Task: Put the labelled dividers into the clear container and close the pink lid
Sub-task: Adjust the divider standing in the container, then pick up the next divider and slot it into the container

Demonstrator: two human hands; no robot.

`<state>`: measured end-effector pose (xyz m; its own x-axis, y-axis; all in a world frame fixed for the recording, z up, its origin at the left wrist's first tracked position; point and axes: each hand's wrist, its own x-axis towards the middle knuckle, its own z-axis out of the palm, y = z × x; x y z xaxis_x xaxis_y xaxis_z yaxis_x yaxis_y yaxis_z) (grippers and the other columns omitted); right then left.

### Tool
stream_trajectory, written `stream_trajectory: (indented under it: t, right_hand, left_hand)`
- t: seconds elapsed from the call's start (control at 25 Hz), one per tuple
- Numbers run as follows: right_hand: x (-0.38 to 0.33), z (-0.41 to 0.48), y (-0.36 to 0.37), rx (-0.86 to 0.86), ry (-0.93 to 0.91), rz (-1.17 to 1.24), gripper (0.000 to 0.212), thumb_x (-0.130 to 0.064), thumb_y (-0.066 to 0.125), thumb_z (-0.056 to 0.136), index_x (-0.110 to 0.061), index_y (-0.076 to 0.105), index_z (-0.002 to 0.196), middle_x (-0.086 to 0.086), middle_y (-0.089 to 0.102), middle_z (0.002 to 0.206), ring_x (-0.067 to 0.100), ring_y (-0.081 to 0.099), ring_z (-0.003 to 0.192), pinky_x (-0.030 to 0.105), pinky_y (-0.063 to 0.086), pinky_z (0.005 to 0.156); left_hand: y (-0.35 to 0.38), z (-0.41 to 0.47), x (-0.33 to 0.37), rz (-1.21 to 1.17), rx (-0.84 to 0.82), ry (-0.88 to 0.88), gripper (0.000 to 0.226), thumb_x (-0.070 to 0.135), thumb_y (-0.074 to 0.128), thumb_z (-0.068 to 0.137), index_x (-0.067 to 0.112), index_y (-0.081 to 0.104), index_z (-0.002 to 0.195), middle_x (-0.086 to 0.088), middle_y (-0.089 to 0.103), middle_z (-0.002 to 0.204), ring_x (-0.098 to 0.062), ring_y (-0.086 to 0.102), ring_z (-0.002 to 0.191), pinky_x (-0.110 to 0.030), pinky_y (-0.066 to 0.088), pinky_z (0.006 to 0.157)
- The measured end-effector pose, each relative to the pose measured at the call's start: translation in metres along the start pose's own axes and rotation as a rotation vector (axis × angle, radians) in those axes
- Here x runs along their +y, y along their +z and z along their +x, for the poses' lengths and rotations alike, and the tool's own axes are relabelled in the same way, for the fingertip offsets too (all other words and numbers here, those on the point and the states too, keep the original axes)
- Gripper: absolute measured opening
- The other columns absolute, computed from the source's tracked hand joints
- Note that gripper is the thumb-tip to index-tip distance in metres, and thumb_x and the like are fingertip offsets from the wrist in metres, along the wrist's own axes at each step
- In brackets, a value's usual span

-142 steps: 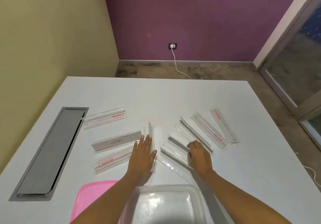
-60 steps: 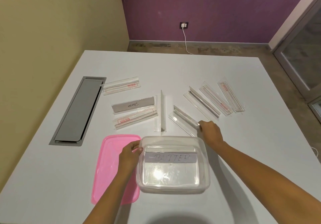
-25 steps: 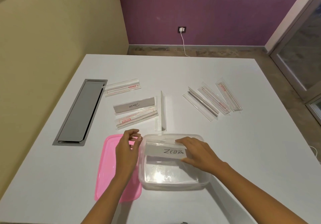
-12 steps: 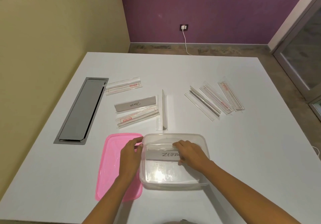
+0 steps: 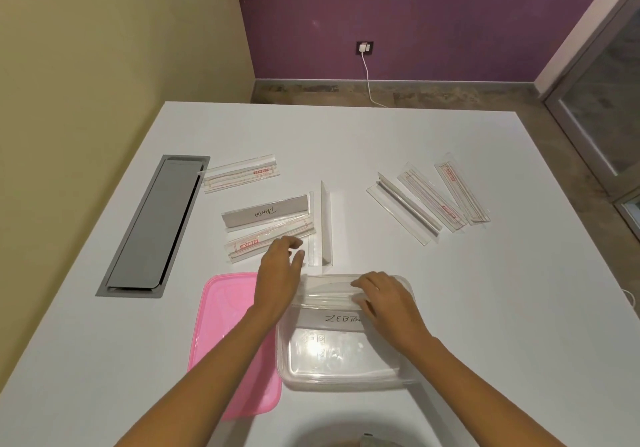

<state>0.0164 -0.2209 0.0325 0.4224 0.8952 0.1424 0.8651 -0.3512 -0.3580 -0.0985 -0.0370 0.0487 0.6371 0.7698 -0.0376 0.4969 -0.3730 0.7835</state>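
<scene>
The clear container (image 5: 346, 381) stands at the near middle of the white table. Inside it, a divider labelled ZEBRA (image 5: 332, 319) leans against another divider at the far wall. My right hand (image 5: 386, 304) is in the container, fingers curled over the ZEBRA divider's top edge. My left hand (image 5: 280, 268) hovers open just beyond the container's left corner, fingertips near an upright clear divider (image 5: 323, 224) and a flat red-labelled one (image 5: 270, 238). The PANDA divider (image 5: 266, 212) lies behind those. The pink lid (image 5: 225, 325) lies flat to the container's left, partly under my left forearm.
Another red-labelled divider (image 5: 240, 173) lies at the far left, and three more dividers (image 5: 433, 202) fan out at the right. A grey cable hatch (image 5: 152, 224) is set into the table's left side. A wall socket with a white cable (image 5: 364, 47) is on the purple wall.
My left hand has let go of the container's left rim and moved forward to the loose dividers. My right hand has kept the ZEBRA divider in the container, pushing it toward the far wall.
</scene>
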Motion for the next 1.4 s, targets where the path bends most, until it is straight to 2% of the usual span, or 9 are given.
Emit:
stream_trajectory:
  t: [0.24, 0.4, 0.56, 0.64, 0.76, 0.84, 0.96, 1.16, 1.4]
  right_hand:
    - [0.005, 0.016, -0.010, 0.065, 0.118, 0.003, 0.018, -0.001, 0.063, 0.082, -0.013, 0.064, 0.096, 0.003, 0.064, 0.096, 0.024, 0.059, 0.083, 0.034, 0.050, 0.073]
    - [0.009, 0.020, -0.010, 0.073, 0.139, 0.025, 0.015, -0.003, 0.061, 0.086, -0.014, 0.063, 0.097, 0.001, 0.064, 0.095, 0.021, 0.059, 0.079, 0.032, 0.050, 0.070]
    - [0.013, 0.020, -0.011, 0.045, 0.145, 0.033, 0.012, -0.007, 0.058, 0.089, -0.013, 0.066, 0.096, 0.002, 0.063, 0.094, 0.022, 0.059, 0.082, 0.032, 0.049, 0.072]
    - [0.014, 0.020, -0.012, 0.034, 0.152, 0.046, 0.011, -0.011, 0.056, 0.092, -0.015, 0.066, 0.096, 0.001, 0.062, 0.095, 0.020, 0.058, 0.084, 0.031, 0.047, 0.075]
    - [0.013, 0.023, -0.015, 0.067, 0.181, 0.101, 0.009, -0.015, 0.057, 0.093, -0.014, 0.065, 0.097, 0.000, 0.061, 0.096, 0.018, 0.057, 0.088, 0.030, 0.048, 0.078]
    - [0.012, 0.026, -0.018, 0.120, 0.254, 0.221, 0.012, -0.017, 0.058, 0.092, -0.015, 0.064, 0.103, 0.000, 0.060, 0.102, 0.014, 0.055, 0.095, 0.025, 0.047, 0.082]
    - [0.012, 0.035, -0.026, 0.216, 0.402, 0.441, 0.024, -0.021, 0.060, 0.091, -0.016, 0.060, 0.115, -0.001, 0.057, 0.112, 0.009, 0.054, 0.102, 0.022, 0.045, 0.089]
    - [0.006, 0.052, -0.045, 0.119, 0.649, 0.837, 0.045, -0.042, 0.065, 0.084, -0.024, 0.055, 0.124, -0.009, 0.062, 0.116, -0.002, 0.059, 0.098, 0.006, 0.040, 0.080]
    - [-0.003, 0.043, -0.058, -0.006, 0.612, 1.097, 0.042, -0.031, 0.075, 0.078, -0.023, 0.061, 0.116, -0.001, 0.070, 0.114, 0.009, 0.068, 0.100, 0.035, 0.053, 0.094]
  left_hand:
    - [0.046, 0.058, 0.006, 0.108, -0.243, -0.232, 0.037, 0.023, 0.056, 0.091, 0.003, 0.050, 0.121, -0.016, 0.061, 0.120, -0.032, 0.055, 0.114, -0.039, 0.044, 0.095]
    - [0.065, 0.074, 0.004, 0.121, -0.323, -0.343, 0.042, 0.029, 0.058, 0.090, 0.001, 0.049, 0.120, -0.019, 0.061, 0.117, -0.035, 0.059, 0.106, -0.036, 0.046, 0.085]
    - [0.066, 0.081, 0.007, 0.192, -0.341, -0.307, 0.011, 0.012, 0.059, 0.085, 0.002, 0.055, 0.085, -0.014, 0.059, 0.089, -0.033, 0.058, 0.093, -0.033, 0.043, 0.073]
    - [0.064, 0.083, 0.007, 0.241, -0.323, -0.294, 0.031, 0.004, 0.058, 0.082, 0.012, 0.038, 0.060, -0.012, 0.054, 0.076, -0.029, 0.053, 0.083, -0.030, 0.037, 0.066]
    - [0.055, 0.079, 0.015, 0.183, -0.279, -0.307, 0.044, 0.003, 0.063, 0.080, 0.015, 0.029, 0.054, -0.001, 0.042, 0.061, -0.022, 0.046, 0.072, -0.023, 0.031, 0.048]
    - [0.049, 0.072, 0.023, 0.064, -0.271, -0.307, 0.041, 0.004, 0.066, 0.080, 0.014, 0.033, 0.056, -0.003, 0.044, 0.063, -0.021, 0.049, 0.069, -0.018, 0.035, 0.048]
    - [0.040, 0.052, 0.039, -0.220, -0.264, -0.316, 0.035, 0.003, 0.065, 0.080, 0.014, 0.038, 0.060, 0.000, 0.035, 0.060, -0.021, 0.040, 0.065, -0.028, 0.035, 0.065]
    - [0.027, 0.009, 0.067, -0.543, -0.331, -0.276, 0.010, 0.002, 0.060, 0.086, 0.008, 0.064, 0.091, 0.009, 0.053, 0.056, -0.007, 0.043, 0.050, -0.022, 0.038, 0.055]
    - [0.009, -0.030, 0.070, -0.581, -0.526, -0.227, 0.021, 0.000, 0.057, 0.088, 0.005, 0.065, 0.107, -0.002, 0.063, 0.075, -0.005, 0.054, 0.061, -0.018, 0.045, 0.063]
